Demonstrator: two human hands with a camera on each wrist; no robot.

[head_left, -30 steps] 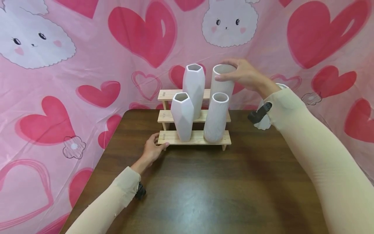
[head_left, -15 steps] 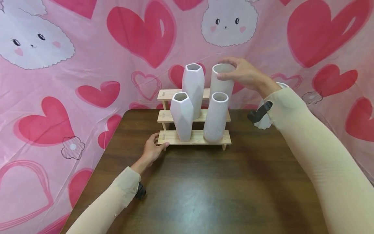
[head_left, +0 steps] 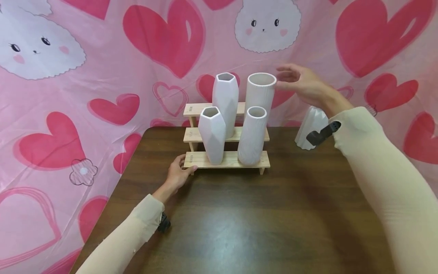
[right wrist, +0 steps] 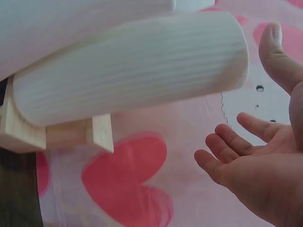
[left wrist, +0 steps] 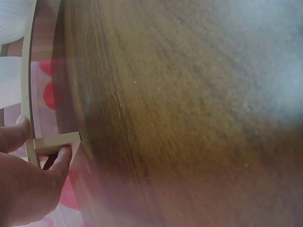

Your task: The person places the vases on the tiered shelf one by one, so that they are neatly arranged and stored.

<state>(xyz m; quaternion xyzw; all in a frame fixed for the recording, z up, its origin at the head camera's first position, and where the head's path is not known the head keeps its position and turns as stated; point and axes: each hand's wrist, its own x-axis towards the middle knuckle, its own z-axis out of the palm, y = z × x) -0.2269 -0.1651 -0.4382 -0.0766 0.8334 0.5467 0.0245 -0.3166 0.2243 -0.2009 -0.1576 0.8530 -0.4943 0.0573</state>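
A three-tier wooden stand (head_left: 230,161) is gripped by my left hand (head_left: 177,175) at the left end of its lowest board. The left wrist view shows the thumb on the board and fingers curled by the stand's leg (left wrist: 57,141). My right hand (head_left: 304,84), fingers spread and holding nothing, is just right of the rim of a tall white ribbed vase (head_left: 260,93) on the middle tier. In the right wrist view that ribbed vase (right wrist: 137,71) stands apart from the hand. A faceted white vase (head_left: 226,101) shares its tier; another faceted vase (head_left: 213,137) and a textured round vase (head_left: 252,140) stand below.
Beyond the stand's right side, a white fluted vase (head_left: 312,127) stands on the dark wooden table (head_left: 219,213), partly behind the right forearm. A pink curtain (head_left: 164,68) with hearts and rabbit faces hangs close behind. The top tier (head_left: 198,109) shows at the back.
My right hand has let go of the ribbed vase's rim and moved off to the right. More of the fluted vase is visible. My left hand stays on the stand.
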